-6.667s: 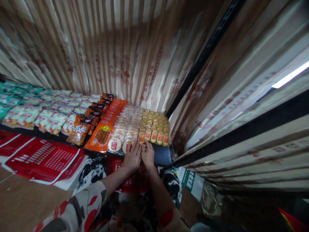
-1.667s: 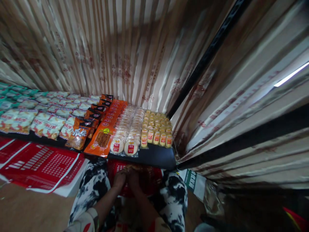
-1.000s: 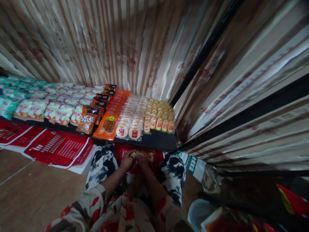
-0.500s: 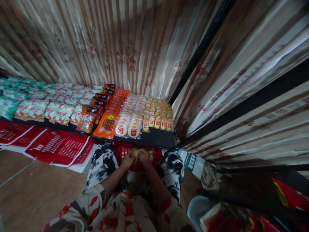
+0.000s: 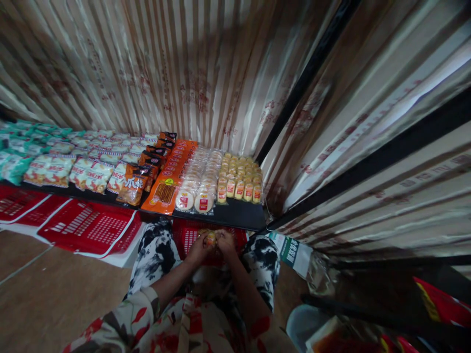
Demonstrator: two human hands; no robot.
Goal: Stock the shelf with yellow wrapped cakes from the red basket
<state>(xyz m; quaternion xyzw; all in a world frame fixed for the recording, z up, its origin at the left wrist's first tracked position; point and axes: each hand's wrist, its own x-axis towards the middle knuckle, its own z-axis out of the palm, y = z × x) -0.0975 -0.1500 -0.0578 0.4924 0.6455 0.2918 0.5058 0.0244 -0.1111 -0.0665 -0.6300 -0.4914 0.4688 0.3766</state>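
Observation:
My left hand (image 5: 197, 250) and my right hand (image 5: 225, 243) meet over a red basket (image 5: 189, 235) between my knees, both closed round small yellow snack packets (image 5: 210, 239). Just beyond them a low black shelf (image 5: 235, 215) carries rows of the same small yellow packets (image 5: 239, 179), round white cakes in clear wrap (image 5: 198, 184) and long orange packs (image 5: 170, 176). The front right part of the shelf is bare.
Further left on the shelf lie dark orange bags (image 5: 133, 182), pale snack bags (image 5: 86, 169) and green bags (image 5: 14, 147). Flat red baskets (image 5: 88, 228) sit on the wooden floor at left. Striped plastic sheeting (image 5: 191, 73) hangs behind; a pale bucket (image 5: 305, 321) stands lower right.
My hands left the shelf's front edge, dropped into the red basket, and have now risen slightly together holding the small yellow packets.

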